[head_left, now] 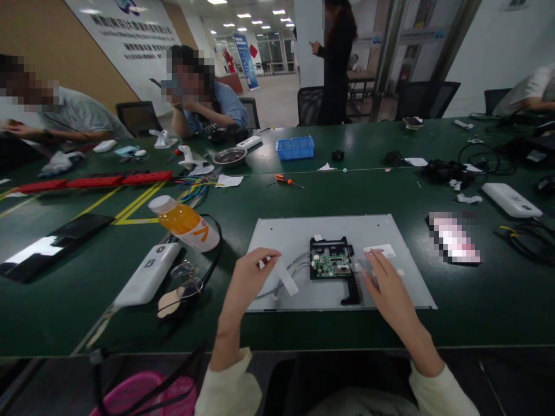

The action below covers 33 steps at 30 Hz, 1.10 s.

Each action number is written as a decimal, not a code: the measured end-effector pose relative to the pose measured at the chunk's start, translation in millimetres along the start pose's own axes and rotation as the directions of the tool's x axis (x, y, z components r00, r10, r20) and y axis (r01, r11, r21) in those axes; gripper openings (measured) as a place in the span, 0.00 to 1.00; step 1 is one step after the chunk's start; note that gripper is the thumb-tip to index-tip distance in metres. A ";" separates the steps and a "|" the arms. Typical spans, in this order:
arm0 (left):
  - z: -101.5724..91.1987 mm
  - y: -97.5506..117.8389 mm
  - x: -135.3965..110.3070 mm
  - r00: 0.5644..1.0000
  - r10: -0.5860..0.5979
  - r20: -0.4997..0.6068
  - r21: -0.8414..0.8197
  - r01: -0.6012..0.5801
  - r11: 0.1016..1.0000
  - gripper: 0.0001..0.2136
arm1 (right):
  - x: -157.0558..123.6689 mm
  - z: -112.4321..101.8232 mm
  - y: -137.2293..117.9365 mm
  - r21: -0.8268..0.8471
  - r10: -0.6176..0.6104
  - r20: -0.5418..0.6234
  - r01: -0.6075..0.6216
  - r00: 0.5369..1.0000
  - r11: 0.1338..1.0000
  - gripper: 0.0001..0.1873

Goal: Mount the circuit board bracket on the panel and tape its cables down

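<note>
On the grey panel (303, 231), the left hand (249, 277) pinches a white tape strip (288, 281); the right hand (388, 289) lies spread flat beside the circuit board (332, 263).

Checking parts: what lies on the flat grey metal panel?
A black-framed green circuit board, grey cables, a white label, a white tape strip at the left hand. The right hand hides what's beneath it.

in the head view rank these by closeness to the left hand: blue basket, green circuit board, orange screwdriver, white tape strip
1. white tape strip, pinched in the left hand
2. green circuit board, to its right on the grey panel
3. orange screwdriver, mid-table beyond the panel
4. blue basket, farther back still
</note>
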<state>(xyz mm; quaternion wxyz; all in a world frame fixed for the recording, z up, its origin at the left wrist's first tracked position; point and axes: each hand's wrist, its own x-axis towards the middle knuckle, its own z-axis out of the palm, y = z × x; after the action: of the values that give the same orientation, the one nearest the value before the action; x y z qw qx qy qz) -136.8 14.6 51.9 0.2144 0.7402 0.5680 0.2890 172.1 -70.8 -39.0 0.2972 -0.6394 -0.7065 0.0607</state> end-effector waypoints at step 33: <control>80.0 -26.1 -54.7 0.995 0.093 -0.023 0.504 -0.069 0.861 0.19 | -20.4 40.3 -134.2 0.134 -0.389 0.342 0.365 0.855 0.921 0.44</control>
<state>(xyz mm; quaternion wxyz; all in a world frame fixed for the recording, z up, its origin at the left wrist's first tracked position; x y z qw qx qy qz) -112.2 -30.4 -34.3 -0.0113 0.7867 0.5968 0.1573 35.7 -101.6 -16.3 0.1882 -0.4563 -0.8582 0.1406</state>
